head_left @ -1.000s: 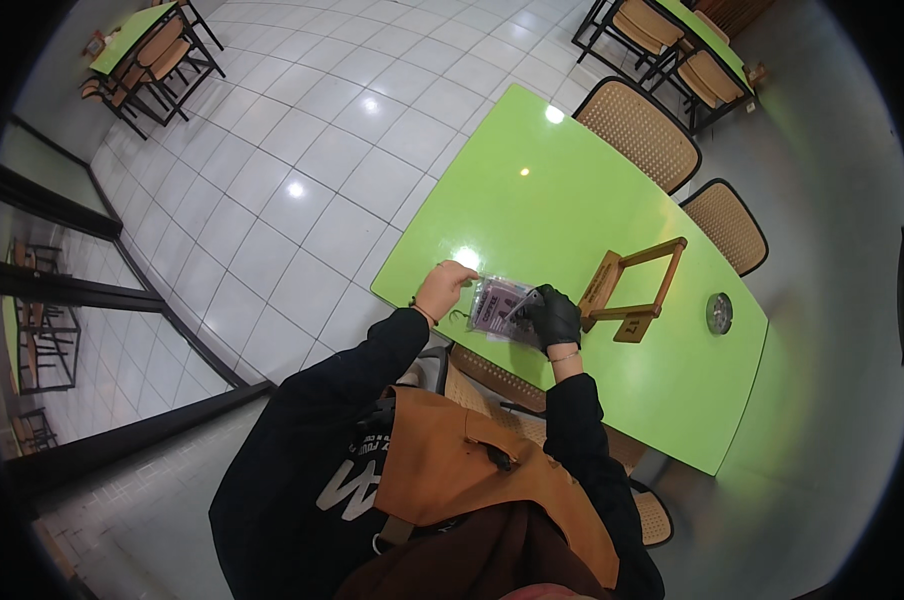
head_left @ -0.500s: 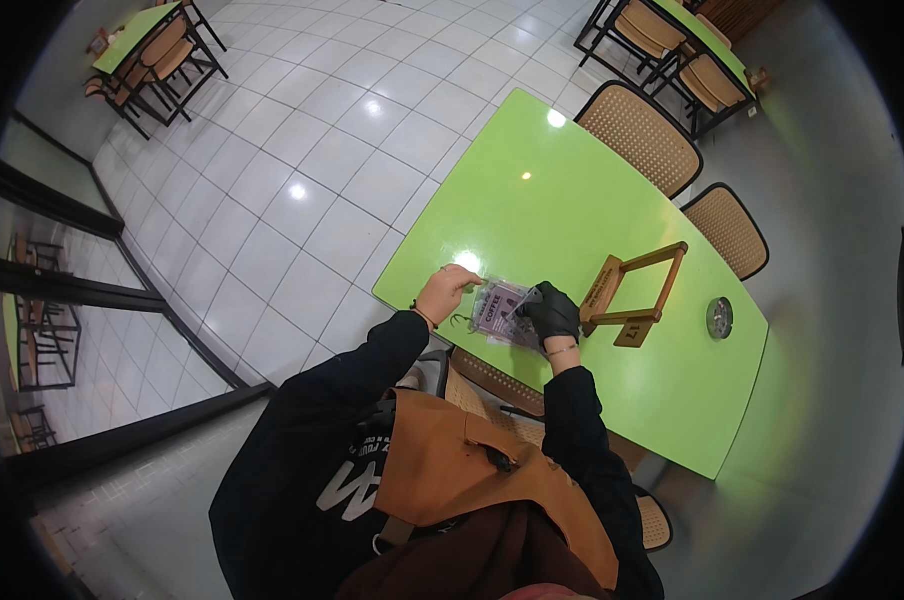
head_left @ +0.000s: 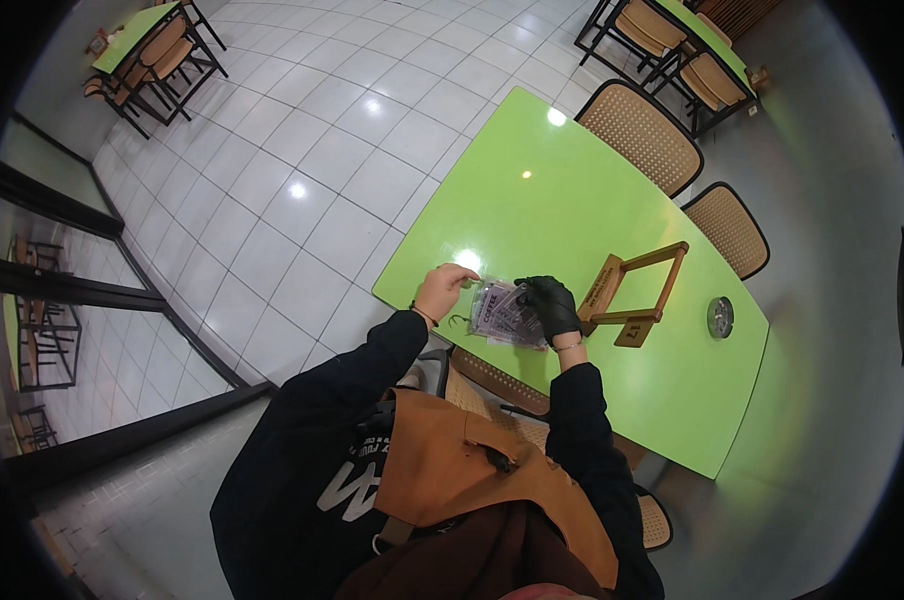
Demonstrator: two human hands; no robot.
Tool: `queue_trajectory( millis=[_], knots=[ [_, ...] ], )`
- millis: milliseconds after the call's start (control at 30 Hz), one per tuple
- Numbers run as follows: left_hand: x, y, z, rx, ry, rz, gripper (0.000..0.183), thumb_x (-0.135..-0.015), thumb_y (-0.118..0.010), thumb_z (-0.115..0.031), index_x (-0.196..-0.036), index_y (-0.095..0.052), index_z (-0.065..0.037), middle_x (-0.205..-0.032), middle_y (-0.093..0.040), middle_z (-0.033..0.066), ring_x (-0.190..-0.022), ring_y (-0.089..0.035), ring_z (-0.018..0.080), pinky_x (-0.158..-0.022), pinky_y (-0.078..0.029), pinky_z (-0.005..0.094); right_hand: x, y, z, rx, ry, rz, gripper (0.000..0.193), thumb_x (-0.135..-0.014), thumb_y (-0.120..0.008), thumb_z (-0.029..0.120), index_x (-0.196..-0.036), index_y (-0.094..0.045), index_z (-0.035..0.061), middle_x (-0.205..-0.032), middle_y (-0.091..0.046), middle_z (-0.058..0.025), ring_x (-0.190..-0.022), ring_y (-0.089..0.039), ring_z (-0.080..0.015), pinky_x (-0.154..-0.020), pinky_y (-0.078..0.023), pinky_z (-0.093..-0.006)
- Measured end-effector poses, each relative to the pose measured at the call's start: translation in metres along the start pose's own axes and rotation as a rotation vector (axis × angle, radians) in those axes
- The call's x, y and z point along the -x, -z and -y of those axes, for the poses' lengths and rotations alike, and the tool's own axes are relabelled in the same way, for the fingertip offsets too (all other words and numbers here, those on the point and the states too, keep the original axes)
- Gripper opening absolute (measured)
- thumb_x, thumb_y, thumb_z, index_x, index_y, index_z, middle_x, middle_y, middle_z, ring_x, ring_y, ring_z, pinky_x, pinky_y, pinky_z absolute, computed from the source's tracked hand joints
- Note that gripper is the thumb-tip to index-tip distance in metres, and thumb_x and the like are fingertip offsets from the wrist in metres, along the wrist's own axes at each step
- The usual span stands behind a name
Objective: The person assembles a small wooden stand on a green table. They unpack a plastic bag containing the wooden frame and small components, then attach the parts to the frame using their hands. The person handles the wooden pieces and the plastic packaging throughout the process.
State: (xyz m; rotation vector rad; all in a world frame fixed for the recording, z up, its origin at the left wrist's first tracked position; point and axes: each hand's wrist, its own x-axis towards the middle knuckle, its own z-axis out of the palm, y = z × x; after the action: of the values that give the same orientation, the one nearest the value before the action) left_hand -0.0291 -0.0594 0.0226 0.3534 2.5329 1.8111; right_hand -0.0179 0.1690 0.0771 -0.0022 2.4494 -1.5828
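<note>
A small stack of printed, greyish-purple cards (head_left: 502,318) in clear plastic lies near the front left edge of the green table (head_left: 512,210). At the stack's far left corner is my bare left hand (head_left: 442,291), its thumb and fingertips pinched together on the clear edge. My right hand (head_left: 552,306), in a black glove, bends over the right side of the stack with its fingers closed on a card's edge; its fingertips are partly hidden. One card sits fanned at an angle over the others. A thin dark curved piece (head_left: 459,321) pokes out beside the stack, left.
Right of my gloved hand stands a wooden frame holder (head_left: 662,285) with small plaques. Farther right is a round ashtray (head_left: 720,317). Cane-backed chairs (head_left: 642,135) line the table's far side, and another chair (head_left: 497,385) is tucked in front of me.
My gloved right hand has shifted slightly right and away from me. More of the cards shows, with one turned at an angle. The left hand has barely moved.
</note>
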Motion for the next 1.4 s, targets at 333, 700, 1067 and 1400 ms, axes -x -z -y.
queue_trajectory(
  millis=[333, 700, 1067, 1400],
  knots=[
    [-0.002, 0.0, -0.002, -0.113, -0.145, 0.005, 0.026, -0.072, -0.048, 0.009, -0.088, -0.065, -0.004, -0.083, -0.064, 0.0128, -0.08, -0.059, 0.028, -0.072, -0.048, 0.0346, -0.02, -0.019, -0.002, 0.473, 0.201, -0.053, 0.02, -0.077, -0.062, 0.016, -0.093, -0.066, 0.0055, -0.089, -0.064, -0.013, -0.08, -0.062, -0.0272, -0.072, -0.048, -0.0324],
    [-0.001, 0.0, -0.002, -0.092, -0.109, 0.019, 0.024, -0.075, -0.05, 0.007, -0.089, -0.065, -0.004, -0.084, -0.064, 0.0124, -0.08, -0.06, 0.0258, -0.07, -0.049, 0.0331, -0.023, -0.023, -0.004, 0.575, 0.099, -0.043, 0.021, -0.078, -0.058, 0.017, -0.095, -0.067, 0.0097, -0.09, -0.063, -0.0145, -0.08, -0.061, -0.0297, -0.071, -0.048, -0.0344],
    [-0.003, -0.002, -0.004, -0.045, -0.053, 0.002, 0.02, -0.076, -0.052, 0.006, -0.088, -0.065, -0.003, -0.083, -0.064, 0.0129, -0.077, -0.061, 0.0256, -0.069, -0.048, 0.0315, -0.019, -0.03, 0.01, 0.201, 0.061, 0.072, 0.027, -0.075, -0.055, 0.001, -0.1, -0.063, 0.0047, -0.084, -0.065, -0.0132, -0.076, -0.063, -0.022, -0.069, -0.048, -0.0309],
    [-0.002, -0.004, 0.007, -0.033, -0.019, -0.028, 0.018, -0.078, -0.053, 0.004, -0.089, -0.066, -0.003, -0.083, -0.064, 0.0125, -0.078, -0.062, 0.0242, -0.069, -0.048, 0.0303, -0.005, -0.037, 0.031, 0.855, 0.318, -0.242, 0.024, -0.069, -0.062, 0.01, -0.093, -0.065, 0.0073, -0.084, -0.06, -0.0127, -0.082, -0.057, -0.0301, -0.072, -0.046, -0.0371]
  ],
)
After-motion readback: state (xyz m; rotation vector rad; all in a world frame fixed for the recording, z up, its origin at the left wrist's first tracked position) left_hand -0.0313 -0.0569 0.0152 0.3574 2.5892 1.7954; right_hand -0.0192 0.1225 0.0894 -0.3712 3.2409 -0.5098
